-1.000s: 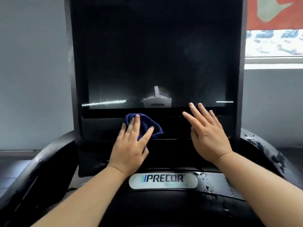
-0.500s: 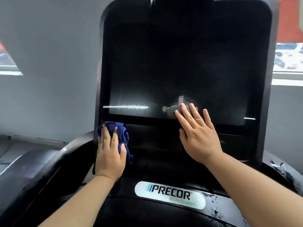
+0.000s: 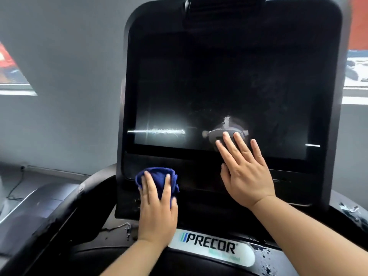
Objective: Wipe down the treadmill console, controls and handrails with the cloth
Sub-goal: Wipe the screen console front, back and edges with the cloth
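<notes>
Step in hand: wiping the console lower panel (image 3: 199,176). The left hand (image 3: 157,212) presses the blue cloth (image 3: 158,177) with straight fingers; the right hand (image 3: 249,176), fingers spread wide, braces the screen (image 3: 219,86). The next move is probably a sweep toward the right fingers.

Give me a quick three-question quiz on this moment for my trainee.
1. True or false: the left hand presses the blue cloth against the lower left corner of the console.
2. The right hand is: A) flat on the console, fingers spread; B) gripping a handrail; C) holding a spray bottle.
3. Which word is printed on the badge below the console?
Key: 1 true; 2 A; 3 PRECOR.
</notes>
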Available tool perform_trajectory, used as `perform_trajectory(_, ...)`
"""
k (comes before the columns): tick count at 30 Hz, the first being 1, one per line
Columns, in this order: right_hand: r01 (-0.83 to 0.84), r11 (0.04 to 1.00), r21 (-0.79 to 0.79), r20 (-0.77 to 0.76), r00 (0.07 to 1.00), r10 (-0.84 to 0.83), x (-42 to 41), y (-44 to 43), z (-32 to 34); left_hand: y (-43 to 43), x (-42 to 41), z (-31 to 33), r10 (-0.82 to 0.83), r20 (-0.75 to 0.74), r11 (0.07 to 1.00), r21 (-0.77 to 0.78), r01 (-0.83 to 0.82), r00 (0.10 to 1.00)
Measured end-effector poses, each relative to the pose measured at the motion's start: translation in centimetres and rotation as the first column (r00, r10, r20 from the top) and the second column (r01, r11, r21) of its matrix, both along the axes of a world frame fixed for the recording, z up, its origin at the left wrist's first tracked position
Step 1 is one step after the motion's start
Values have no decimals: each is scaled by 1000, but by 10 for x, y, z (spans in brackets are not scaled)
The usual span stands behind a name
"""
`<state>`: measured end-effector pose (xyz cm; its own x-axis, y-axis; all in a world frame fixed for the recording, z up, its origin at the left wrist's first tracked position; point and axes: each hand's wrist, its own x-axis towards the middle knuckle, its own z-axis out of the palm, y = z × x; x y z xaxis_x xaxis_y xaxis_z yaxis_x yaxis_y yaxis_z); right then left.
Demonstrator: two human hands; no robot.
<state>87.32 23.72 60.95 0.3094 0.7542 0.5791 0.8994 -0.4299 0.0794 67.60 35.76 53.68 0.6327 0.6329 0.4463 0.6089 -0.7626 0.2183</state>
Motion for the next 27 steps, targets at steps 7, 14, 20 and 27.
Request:
perform_trajectory(7, -24, 1000, 7, 12, 1000, 24, 3, 0, -1, 53, 95, 119, -108, 148, 994, 50, 101, 983)
perform_trajectory(14, -31, 999, 34, -56, 998, 33, 29, -33, 14, 11, 56, 47, -604, -213, 711, 290, 640, 768)
perform_trajectory(20, 16, 1000, 18, -6, 1000, -16, 55, -64, 28, 65, 99, 109, -370, 48, 880, 337, 334, 928)
perform_trajectory(27, 259, 961, 99, -124, 961, -247, 95, -81, 52, -7, 105, 67, -330, 98, 920, 256, 297, 939)
